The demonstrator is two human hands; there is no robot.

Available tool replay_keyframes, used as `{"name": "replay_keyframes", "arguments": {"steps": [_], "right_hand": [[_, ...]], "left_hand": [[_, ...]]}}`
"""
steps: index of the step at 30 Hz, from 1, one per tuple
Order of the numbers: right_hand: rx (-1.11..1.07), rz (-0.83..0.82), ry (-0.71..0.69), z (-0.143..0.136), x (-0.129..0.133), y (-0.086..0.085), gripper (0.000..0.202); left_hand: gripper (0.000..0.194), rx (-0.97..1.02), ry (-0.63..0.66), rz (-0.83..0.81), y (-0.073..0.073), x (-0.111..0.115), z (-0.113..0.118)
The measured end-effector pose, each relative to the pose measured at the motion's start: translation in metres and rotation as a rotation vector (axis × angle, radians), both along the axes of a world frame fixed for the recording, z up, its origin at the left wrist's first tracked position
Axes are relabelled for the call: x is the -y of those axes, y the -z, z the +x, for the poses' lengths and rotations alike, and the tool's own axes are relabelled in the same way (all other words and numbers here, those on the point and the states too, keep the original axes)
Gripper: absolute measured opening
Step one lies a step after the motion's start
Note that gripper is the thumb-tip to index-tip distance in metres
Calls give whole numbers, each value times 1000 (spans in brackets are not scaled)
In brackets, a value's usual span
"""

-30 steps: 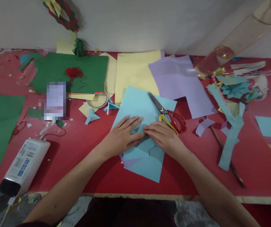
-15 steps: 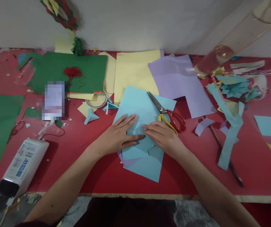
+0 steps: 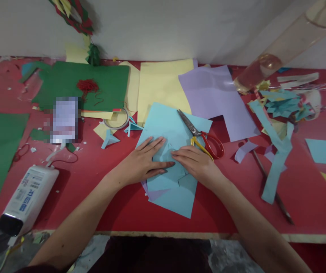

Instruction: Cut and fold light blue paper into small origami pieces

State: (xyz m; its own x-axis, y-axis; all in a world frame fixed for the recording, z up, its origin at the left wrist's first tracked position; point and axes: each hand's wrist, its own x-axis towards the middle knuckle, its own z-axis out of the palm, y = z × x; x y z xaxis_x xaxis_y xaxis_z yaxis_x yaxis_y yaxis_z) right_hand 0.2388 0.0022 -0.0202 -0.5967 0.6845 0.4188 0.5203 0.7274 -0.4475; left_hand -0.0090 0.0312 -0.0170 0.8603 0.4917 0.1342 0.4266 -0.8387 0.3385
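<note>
My left hand lies flat with its fingers spread on light-blue paper in front of me. Across from it, my right hand has its fingers pressed together, pinching at a small folded part of light-blue paper between the two hands. Blue on blue makes the outline of that folded part hard to make out, and the fingers cover some of it. Scissors with one red and one yellow handle rest on the blue sheet just beyond my right hand.
Yellow sheets, a purple sheet and green sheets lie at the back. A tape roll and folded blue pieces sit left of centre. Blue strips and a thin stick are right; a white power bank is left.
The fingers of my right hand have shifted very slightly at the folded blue paper. My left hand stays flat in the same place.
</note>
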Motion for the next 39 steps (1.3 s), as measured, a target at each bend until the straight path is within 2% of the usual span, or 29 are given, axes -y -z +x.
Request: {"name": "replay_keyframes", "arguments": {"steps": [8, 17, 27, 39], "right_hand": [[6, 11, 33, 0, 0, 1, 22], [-48, -9, 138, -1, 2, 2, 33], [12, 2, 88, -3, 1, 3, 29], [29, 36, 128, -9, 2, 5, 26]], "left_hand": [[38, 3, -1, 3, -1, 0, 0], [36, 13, -3, -6, -1, 1, -1], [35, 8, 1, -12, -1, 0, -1], [36, 11, -5, -1, 0, 0, -1]]}}
